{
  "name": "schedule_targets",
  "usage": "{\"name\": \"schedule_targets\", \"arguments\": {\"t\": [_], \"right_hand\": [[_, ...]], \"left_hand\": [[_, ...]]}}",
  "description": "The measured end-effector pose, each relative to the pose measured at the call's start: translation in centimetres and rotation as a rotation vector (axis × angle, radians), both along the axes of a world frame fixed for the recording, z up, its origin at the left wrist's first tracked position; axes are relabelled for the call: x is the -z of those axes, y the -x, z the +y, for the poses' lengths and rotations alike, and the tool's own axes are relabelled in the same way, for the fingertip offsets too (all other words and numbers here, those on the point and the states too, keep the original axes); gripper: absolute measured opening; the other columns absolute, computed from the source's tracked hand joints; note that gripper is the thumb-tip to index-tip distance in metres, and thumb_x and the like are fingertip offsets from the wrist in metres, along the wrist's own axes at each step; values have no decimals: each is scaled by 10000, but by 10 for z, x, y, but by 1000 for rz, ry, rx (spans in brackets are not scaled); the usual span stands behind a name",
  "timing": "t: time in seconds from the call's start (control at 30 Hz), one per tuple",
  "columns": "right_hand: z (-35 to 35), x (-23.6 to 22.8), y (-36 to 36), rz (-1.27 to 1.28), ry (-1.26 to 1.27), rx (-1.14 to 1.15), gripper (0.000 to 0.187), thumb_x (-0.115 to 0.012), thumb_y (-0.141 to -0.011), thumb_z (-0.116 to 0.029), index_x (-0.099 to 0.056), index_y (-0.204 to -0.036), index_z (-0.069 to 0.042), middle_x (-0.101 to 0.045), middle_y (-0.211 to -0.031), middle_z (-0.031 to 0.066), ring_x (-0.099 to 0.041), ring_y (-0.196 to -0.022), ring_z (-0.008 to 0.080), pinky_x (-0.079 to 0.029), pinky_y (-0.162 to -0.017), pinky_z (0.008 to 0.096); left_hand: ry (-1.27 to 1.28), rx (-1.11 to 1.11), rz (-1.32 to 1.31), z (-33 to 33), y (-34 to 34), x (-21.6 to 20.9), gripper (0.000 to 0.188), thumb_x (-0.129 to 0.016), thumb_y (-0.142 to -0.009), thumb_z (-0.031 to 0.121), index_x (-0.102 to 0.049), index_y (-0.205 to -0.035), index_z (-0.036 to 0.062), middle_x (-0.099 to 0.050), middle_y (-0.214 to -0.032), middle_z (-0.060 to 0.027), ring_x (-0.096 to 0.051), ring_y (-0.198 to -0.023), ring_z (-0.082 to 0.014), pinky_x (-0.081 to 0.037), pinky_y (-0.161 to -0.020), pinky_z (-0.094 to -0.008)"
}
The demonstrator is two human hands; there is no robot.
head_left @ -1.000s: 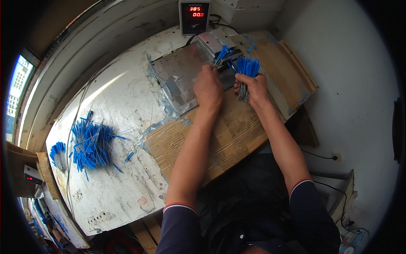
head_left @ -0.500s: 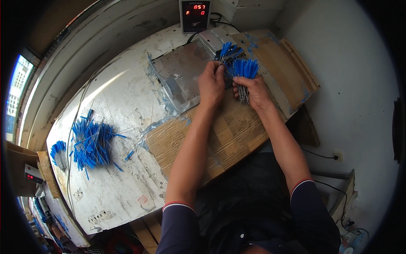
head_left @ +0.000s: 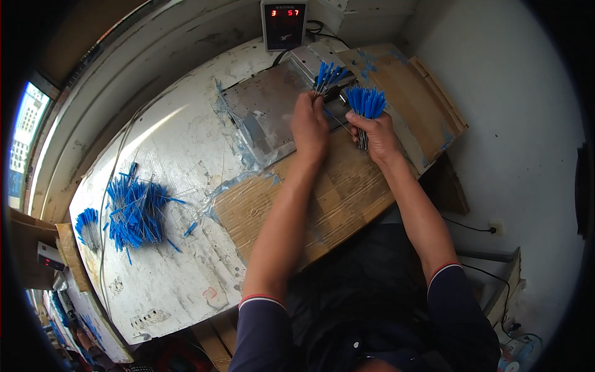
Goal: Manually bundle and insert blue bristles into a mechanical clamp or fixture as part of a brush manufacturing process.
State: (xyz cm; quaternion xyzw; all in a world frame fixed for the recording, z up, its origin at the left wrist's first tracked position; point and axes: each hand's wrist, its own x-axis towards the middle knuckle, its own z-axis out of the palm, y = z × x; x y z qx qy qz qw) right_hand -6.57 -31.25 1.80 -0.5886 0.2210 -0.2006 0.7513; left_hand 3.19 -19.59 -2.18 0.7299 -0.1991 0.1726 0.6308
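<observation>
A head-worn fisheye camera faces down onto a white table [head_left: 186, 282].
It looks from close above the table's near side.

Room over desk [head_left: 186, 149] centre-left of frame; loose blue pile [head_left: 139, 211] blocks left, held bundle [head_left: 365, 102] and metal box [head_left: 311, 57] block upper centre.

Lower stems of the small blue bunch [head_left: 328, 75] were hidden by the left hand [head_left: 310, 127], the larger bunch [head_left: 365, 102] partly by the right hand [head_left: 379, 133]. Past the left edge of the table [head_left: 180, 282], clutter [head_left: 69, 328] was too small to be identified.
</observation>
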Motion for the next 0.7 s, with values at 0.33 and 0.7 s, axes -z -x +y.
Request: {"name": "schedule_targets", "arguments": {"t": [0.33, 0.7], "right_hand": [[-5, 8, -1, 47, 108, -15, 171, -803, -774, -51, -678, -887, -26, -670, -773, 42, -595, -576, 104, -463, -473, 252], [-12, 12, -18, 93, 137, 172, 138, -774, -769, 0, -652, -834, 2, -639, -706, 50, -583, -536, 121, -437, -434, 261]], "left_hand": [[26, 51, 204, 1, 5, -8, 104, -567, -1030, 126, -597, -1057, 30, -712, -834, -88, -656, -626, -158, -518, -600, -319], [16, 82, 235, 4, 7, -14, 113, -537, -1047, 141, -570, -1067, 35, -746, -878, -74, -666, -634, -151, -523, -604, -319]]}}
